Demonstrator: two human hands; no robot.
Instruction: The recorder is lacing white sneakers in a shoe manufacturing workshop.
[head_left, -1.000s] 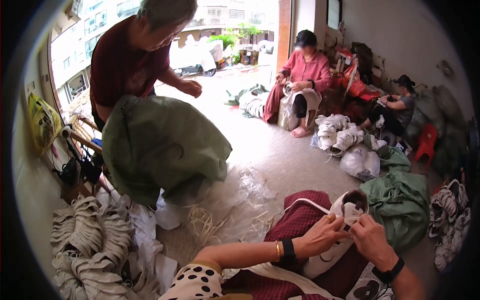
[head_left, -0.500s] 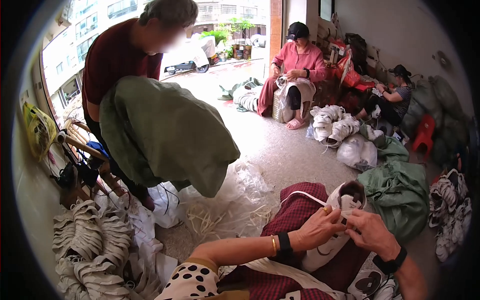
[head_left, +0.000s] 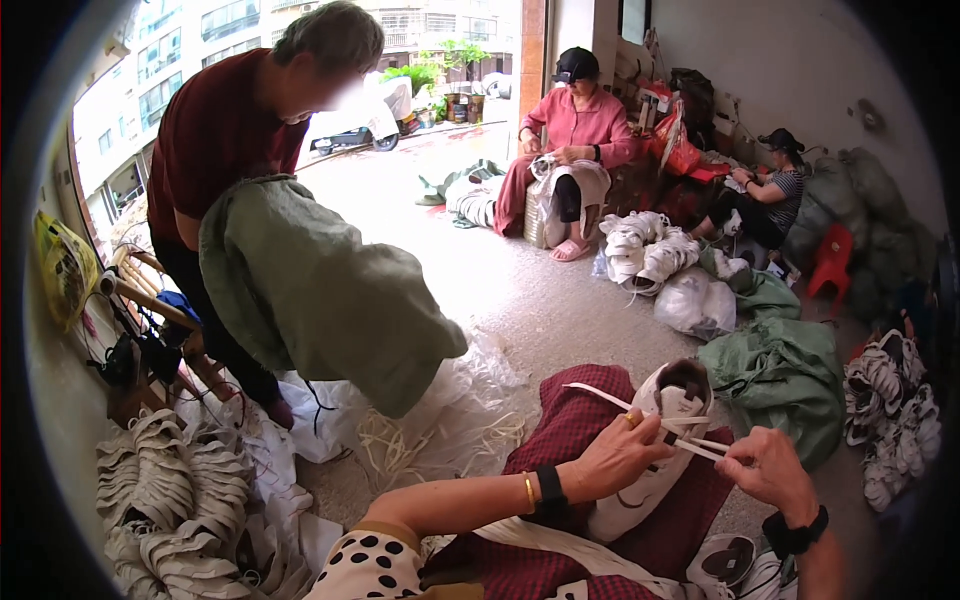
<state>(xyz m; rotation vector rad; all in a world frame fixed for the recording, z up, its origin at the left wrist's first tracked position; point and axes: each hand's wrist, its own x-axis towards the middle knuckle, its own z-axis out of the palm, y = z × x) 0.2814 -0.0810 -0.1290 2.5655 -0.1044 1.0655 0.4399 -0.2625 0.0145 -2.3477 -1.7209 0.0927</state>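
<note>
A white sneaker [head_left: 640, 500] lies across my lap on dark red checked cloth [head_left: 590, 400], its dark-lined opening pointing away from me. Bent over the shoe's lacing area, my left hand [head_left: 622, 458] has its fingers closed at the eyelets; they partly hide what they grip. To the right of the shoe, my right hand [head_left: 772, 468] pinches white shoelace [head_left: 705, 447] strands, drawn taut from the eyelets. Another lace end sticks out to the left, above my left hand.
A person at left holds a big green sack [head_left: 320, 290]. Stacked shoe uppers [head_left: 170, 480] lie lower left, beside clear plastic [head_left: 470, 400]. Two people sit farther back near bundled shoes [head_left: 645, 250]. A green sack [head_left: 780, 380] and more shoes [head_left: 890, 420] are at right.
My right hand has moved right, away from the shoe, pulling the lace strands out straight. My left hand stays at the eyelets. The person at left has lowered the green sack slightly.
</note>
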